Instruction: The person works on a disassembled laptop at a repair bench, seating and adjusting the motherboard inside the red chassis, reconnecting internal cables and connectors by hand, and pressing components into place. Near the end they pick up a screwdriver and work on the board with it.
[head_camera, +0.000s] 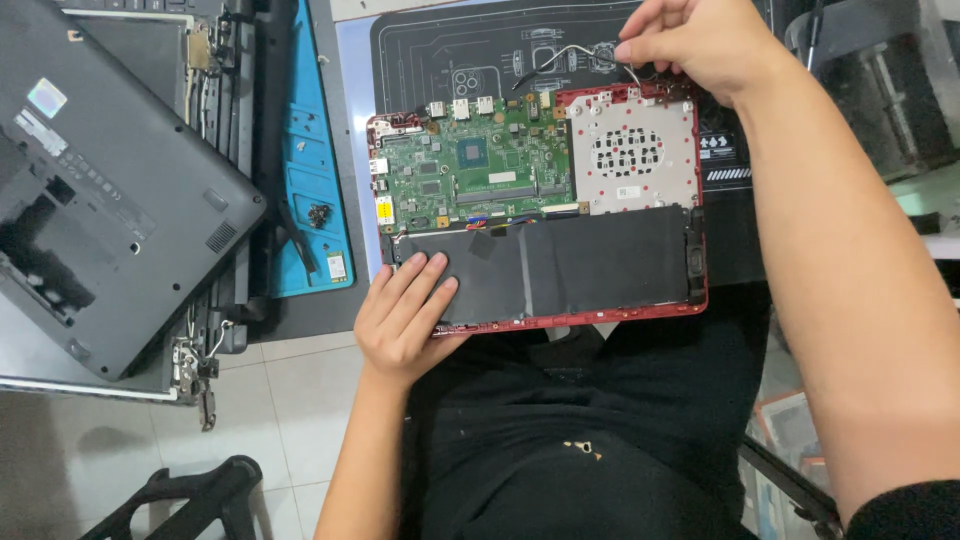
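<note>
Lay open in the middle of the frame, across the lap and the near edge of the counter (300, 320): a red laptop base (560, 320), insides up. Held down at its lower left by the left hand (400, 310), fingers spread flat and pressed on the corner of the black battery (590, 265). Reached to the upper right corner with the right hand (690, 40), fingertips pinched on a thin grey wire (560, 52) that looped left over the black work mat (450, 50) and back toward the base's top edge.

Probably called for a light pull along the wire's own run, not sideways, with the pinch kept close to where the wire met the base; looked too thin to stand a jerk. Seemed wise to keep the flat hand's weight on the battery's edge, off the green circuit board (470, 165) just above it.

Could not tell whether the wire's far end was plugged in or loose.

Just below the pinching fingers: a silver plate (630, 155) with a round perforated patch, its red rim a likely snag for the wire. Left of the frame: a grey laptop shell (100, 200), upside down, and a blue tool tray (310, 150) with a small dark part in it, both well apart from the hands. Lower left: a loose metal hinge (195, 365) hanging over the tiled floor (290, 400).
</note>
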